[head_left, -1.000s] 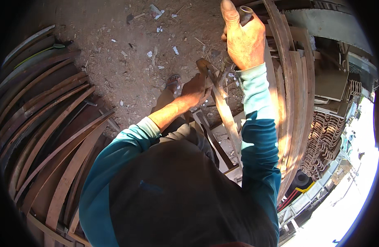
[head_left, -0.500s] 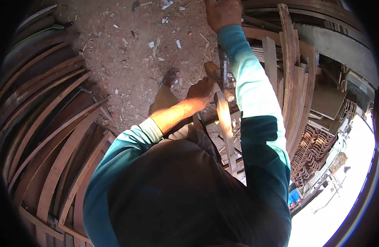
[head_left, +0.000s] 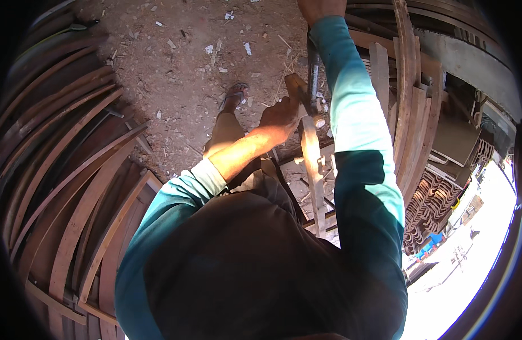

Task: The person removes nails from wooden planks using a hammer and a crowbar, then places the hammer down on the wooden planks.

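Note:
My left hand [head_left: 279,120] is closed around a short piece of wood [head_left: 296,85], whose brown end sticks out beyond the fingers. Just below it a long, sunlit wooden strip [head_left: 312,156] runs down toward my body. Whether the two pieces join is hidden by the hand. Against the wood, on its right, stands a dark metal bar [head_left: 313,76]. My right hand [head_left: 322,8] reaches far forward to the top edge of the picture. Its fingers are cut off there, so what they hold does not show.
Curved wooden pieces [head_left: 74,243] are stacked along the left. Long boards [head_left: 405,113] lean at the right, beside a pile of wavy tiles [head_left: 434,198]. Wood chips and scraps litter the dirt floor [head_left: 159,73]. My sandaled foot [head_left: 235,93] stands ahead of the left forearm.
The whole view has shifted slightly, so the floor and wood sit higher in it. My right hand has moved farther out past the top edge. My left hand keeps its hold.

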`<action>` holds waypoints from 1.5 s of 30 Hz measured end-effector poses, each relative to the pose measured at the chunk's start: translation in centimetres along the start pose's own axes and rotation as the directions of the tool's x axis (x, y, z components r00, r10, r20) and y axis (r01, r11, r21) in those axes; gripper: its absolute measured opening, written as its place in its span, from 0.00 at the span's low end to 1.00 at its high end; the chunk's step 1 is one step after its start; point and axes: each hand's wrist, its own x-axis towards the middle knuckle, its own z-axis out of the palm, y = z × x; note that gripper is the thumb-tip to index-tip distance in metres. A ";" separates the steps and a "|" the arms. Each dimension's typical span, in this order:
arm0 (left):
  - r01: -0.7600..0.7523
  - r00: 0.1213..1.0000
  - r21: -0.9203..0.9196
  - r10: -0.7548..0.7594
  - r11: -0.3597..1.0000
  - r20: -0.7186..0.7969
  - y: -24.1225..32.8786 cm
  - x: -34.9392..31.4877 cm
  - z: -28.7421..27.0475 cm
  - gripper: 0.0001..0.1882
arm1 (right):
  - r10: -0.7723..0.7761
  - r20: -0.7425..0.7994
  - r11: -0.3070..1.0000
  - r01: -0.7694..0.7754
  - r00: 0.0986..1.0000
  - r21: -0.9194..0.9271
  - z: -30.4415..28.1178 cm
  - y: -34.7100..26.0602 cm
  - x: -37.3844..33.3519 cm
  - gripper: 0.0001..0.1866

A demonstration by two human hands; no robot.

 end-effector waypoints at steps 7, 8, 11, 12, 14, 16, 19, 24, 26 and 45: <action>0.064 0.995 -0.121 -0.054 0.991 0.086 0.3 -1.3 -0.9 0.30 | 0.249 0.111 0.658 -0.252 0.962 0.709 -11.0 -8.6 -6.0 0.16; 0.096 0.990 -0.086 -0.086 0.992 0.112 0.6 -1.2 -1.1 0.29 | 0.161 0.253 0.620 -0.297 0.954 0.726 -10.7 -8.0 -5.0 0.16; 0.043 0.998 -0.107 -0.037 0.993 0.059 0.9 -0.6 -0.5 0.29 | 0.217 0.320 0.741 -0.369 0.922 0.560 -8.6 -6.6 -2.2 0.17; 0.066 0.997 -0.102 -0.061 0.993 0.051 1.0 -0.6 -0.8 0.27 | 0.012 0.057 0.906 -0.034 0.998 0.421 -7.2 -6.1 -2.0 0.18; 0.093 0.994 -0.187 -0.079 0.978 0.077 0.6 -1.1 -0.5 0.26 | -0.050 0.103 0.835 -0.015 0.993 0.549 -10.5 -7.8 -4.2 0.18; 0.130 0.984 -0.186 -0.103 0.974 0.148 1.3 -0.4 -0.8 0.25 | 0.082 0.105 0.723 -0.132 0.991 0.678 -15.8 -8.1 -6.7 0.17; 0.139 0.979 -0.171 -0.109 0.975 0.171 2.4 -1.4 1.4 0.27 | 0.177 0.096 0.719 -0.195 0.980 0.667 -15.0 -5.9 -6.7 0.17; 0.009 0.998 -0.172 0.000 0.985 0.057 0.7 0.0 2.1 0.39 | 0.212 0.059 0.683 -0.191 0.976 0.705 -18.2 -4.7 -11.1 0.13; 0.064 0.997 -0.157 -0.057 0.985 0.048 1.3 0.4 1.3 0.36 | 0.067 -0.005 0.582 -0.035 0.998 0.813 -18.2 -4.4 -11.6 0.12; -0.053 0.994 -0.019 0.054 0.998 0.093 0.6 0.8 2.0 0.38 | -0.082 -0.212 0.551 0.222 0.974 0.805 -23.6 -4.2 -21.9 0.11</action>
